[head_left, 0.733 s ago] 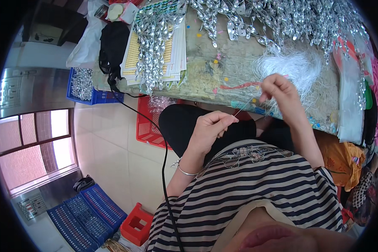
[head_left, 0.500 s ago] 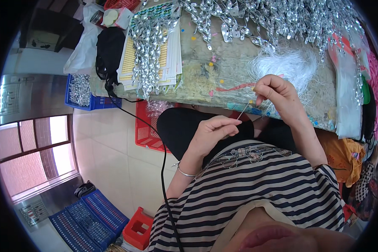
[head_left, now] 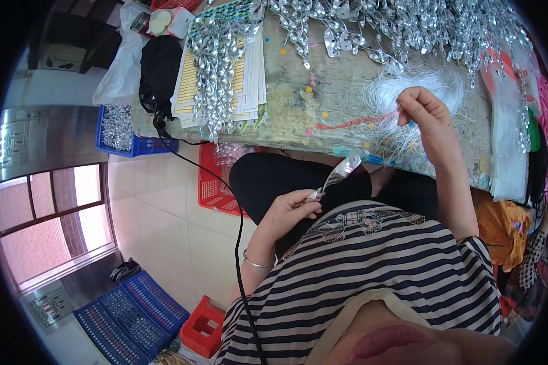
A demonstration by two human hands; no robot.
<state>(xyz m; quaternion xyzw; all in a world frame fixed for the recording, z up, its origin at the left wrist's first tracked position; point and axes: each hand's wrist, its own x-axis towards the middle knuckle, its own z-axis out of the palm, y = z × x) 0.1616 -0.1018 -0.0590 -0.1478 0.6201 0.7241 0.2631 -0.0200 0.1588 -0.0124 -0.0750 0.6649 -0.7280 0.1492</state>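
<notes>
Nearest you, your left hand (head_left: 289,210) sits low over your lap, just above your striped shirt (head_left: 371,274), with a thin bangle (head_left: 256,263) at the wrist. Its fingertips are pressed together, pinching the narrow end of a shiny silver leaf-shaped piece (head_left: 340,173) that slants up and away from the hand toward the table edge.

Farther out, your right hand (head_left: 423,109) is raised over the worn worktable (head_left: 335,100). Its thumb and fingers are closed in a pinch on fine white threads pulled from the white thread bundle (head_left: 408,91) lying on the table just beyond it.

Beyond that, silver leaf strings (head_left: 371,24) lie heaped along the far edge, and another bunch drapes over stacked yellow sheets (head_left: 249,73) at the left. A black cable (head_left: 225,182) trails down past a red crate (head_left: 216,179) beneath the table.
</notes>
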